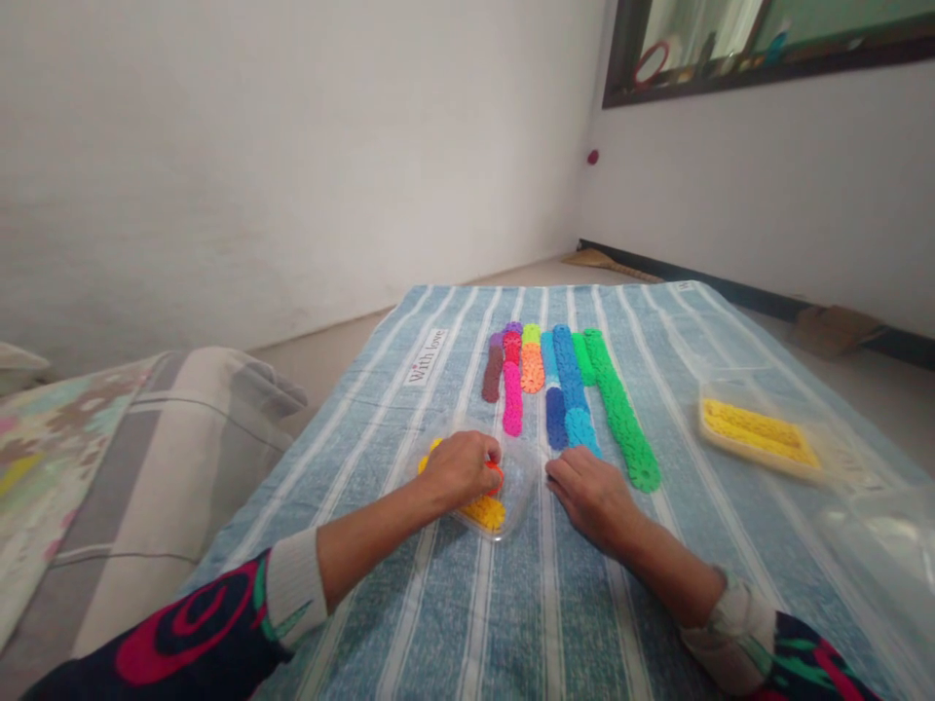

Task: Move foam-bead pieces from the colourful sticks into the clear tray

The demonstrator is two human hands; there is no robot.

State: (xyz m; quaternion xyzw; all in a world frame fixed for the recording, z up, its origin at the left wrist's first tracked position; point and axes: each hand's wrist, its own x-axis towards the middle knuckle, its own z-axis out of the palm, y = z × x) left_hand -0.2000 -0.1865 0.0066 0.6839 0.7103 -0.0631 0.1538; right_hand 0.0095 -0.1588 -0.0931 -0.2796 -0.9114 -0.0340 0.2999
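My left hand [460, 469] reaches into a clear plastic container [520, 497], its fingers closed on an orange disc [495, 478]. Yellow notched discs [483, 511] lie in the same container, partly under that hand. Closed, my right hand [593, 495] rests on the cloth just below a light blue row of discs [582, 428]; whatever its fingers may hold is hidden. Beyond both hands, discs lie overlapped in rows by colour: brown [493, 373], pink [513, 399], orange [533, 365], dark blue [556, 417], blue [568, 365] and green [620, 414].
A striped blue and white cloth [351, 487] covers the table. At right stands a clear box [760, 465] of yellow discs, with another clear plastic piece [887, 535] nearer me. Grey-striped bedding [197, 448] lies at left. Walls rise behind the table.
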